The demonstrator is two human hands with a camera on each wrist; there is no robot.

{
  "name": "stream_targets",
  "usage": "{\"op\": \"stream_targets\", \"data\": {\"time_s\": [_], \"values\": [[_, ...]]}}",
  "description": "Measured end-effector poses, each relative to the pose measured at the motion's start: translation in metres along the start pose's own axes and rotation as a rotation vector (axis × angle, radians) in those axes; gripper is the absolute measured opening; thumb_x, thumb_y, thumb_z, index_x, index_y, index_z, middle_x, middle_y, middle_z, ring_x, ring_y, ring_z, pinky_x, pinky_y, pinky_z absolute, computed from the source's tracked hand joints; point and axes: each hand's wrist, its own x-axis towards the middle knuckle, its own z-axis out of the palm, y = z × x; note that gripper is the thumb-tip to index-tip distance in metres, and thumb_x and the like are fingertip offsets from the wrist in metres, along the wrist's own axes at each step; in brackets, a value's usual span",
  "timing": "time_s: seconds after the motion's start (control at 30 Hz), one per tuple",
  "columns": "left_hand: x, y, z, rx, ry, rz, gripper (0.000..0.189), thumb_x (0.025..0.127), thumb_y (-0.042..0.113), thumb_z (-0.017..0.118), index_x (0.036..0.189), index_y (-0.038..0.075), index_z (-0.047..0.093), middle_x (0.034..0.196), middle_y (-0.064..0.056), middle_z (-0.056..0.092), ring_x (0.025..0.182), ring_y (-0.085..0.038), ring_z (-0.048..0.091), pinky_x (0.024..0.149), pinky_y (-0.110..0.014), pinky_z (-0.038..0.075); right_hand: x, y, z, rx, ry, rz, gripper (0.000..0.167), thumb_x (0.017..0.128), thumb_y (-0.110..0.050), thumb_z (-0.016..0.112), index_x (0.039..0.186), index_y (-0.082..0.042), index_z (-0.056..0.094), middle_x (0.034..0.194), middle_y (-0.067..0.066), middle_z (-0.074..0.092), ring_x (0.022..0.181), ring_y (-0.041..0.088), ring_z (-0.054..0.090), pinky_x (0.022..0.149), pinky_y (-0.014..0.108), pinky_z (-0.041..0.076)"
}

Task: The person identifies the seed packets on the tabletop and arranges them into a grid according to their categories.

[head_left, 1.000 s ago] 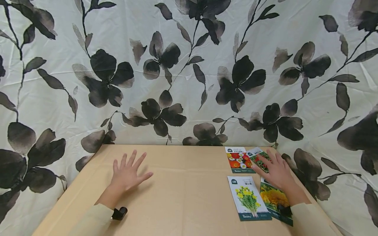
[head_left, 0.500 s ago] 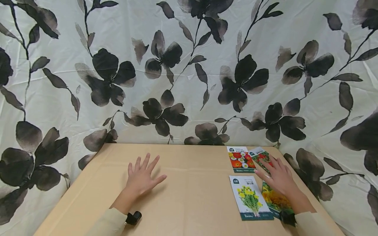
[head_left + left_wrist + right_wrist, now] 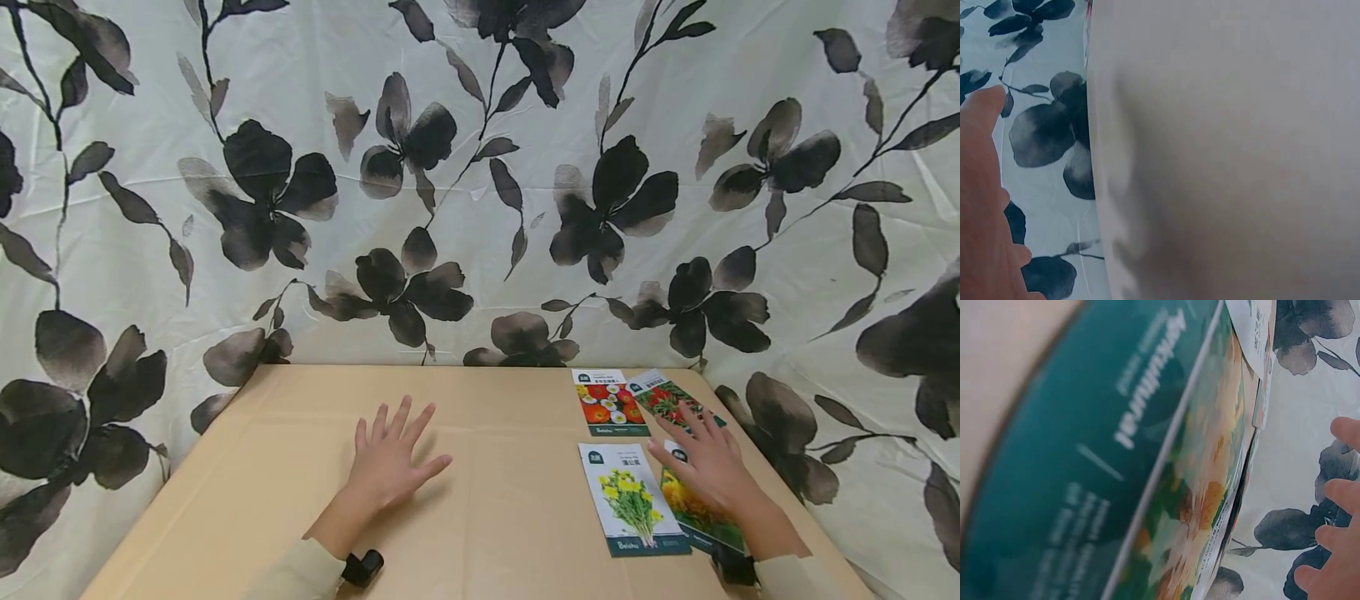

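Observation:
My left hand (image 3: 393, 462) is over the bare table left of the packets, fingers spread and holding nothing; its shadow falls on the table in the left wrist view. On the right, my right hand (image 3: 705, 467) spreads its fingers over two flower-picture packets, partly hiding a red-flower packet (image 3: 660, 398) and an orange-flower packet (image 3: 697, 517). I cannot tell whether it touches them. Left of these lie a packet of red and white blooms (image 3: 611, 406) and a white packet with a yellow bunch (image 3: 632, 500). The orange-flower packet (image 3: 1197, 462) fills much of the right wrist view.
The packets lie on a light tan table (image 3: 480, 517), close to its right edge. Behind and beside it hangs a white cloth (image 3: 315, 83) printed with dark flowers. Dark wrist devices (image 3: 363, 568) are worn at both cuffs.
My left hand has moved right across the table, fingers still spread. My right hand has drawn slightly toward me, uncovering more of the red-flower packet. The packets have not clearly moved.

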Motion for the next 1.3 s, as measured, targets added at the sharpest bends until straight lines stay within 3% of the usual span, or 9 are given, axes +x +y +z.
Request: {"op": "stream_targets", "data": {"time_s": [0.73, 1.03, 1.3], "values": [[0.002, 0.07, 0.015, -0.067, -0.011, 0.092, 0.081, 0.09, 0.08, 0.048, 0.158, 0.035, 0.039, 0.17, -0.01, 0.026, 0.156, -0.047, 0.018, 0.118, -0.074, 0.012, -0.021, 0.004, 0.002, 0.048, -0.083, 0.008, 0.08, 0.094, -0.067, 0.055, 0.153, -0.014, 0.046, 0.162, 0.034, 0.025, 0.145, 0.065, 0.016, 0.104, 0.087, 0.014], [0.006, 0.099, 0.029, -0.109, -0.027, 0.123, 0.081, 0.091, 0.079, 0.049, 0.158, 0.034, 0.04, 0.17, -0.011, 0.026, 0.155, -0.047, 0.02, 0.117, -0.074, 0.015, -0.027, 0.012, 0.003, 0.047, -0.066, -0.027, 0.079, 0.092, -0.064, 0.062, 0.152, -0.014, 0.048, 0.159, 0.032, 0.03, 0.142, 0.064, 0.022, 0.102, 0.086, 0.02], [0.007, 0.133, 0.042, -0.11, -0.073, 0.134, 0.08, 0.091, 0.079, 0.048, 0.158, 0.035, 0.039, 0.171, -0.008, 0.024, 0.155, -0.046, 0.021, 0.118, -0.072, 0.017, -0.032, 0.016, 0.004, 0.04, -0.045, -0.055, 0.078, 0.089, -0.063, 0.067, 0.148, -0.013, 0.053, 0.158, 0.029, 0.033, 0.139, 0.061, 0.029, 0.099, 0.085, 0.028]]}}
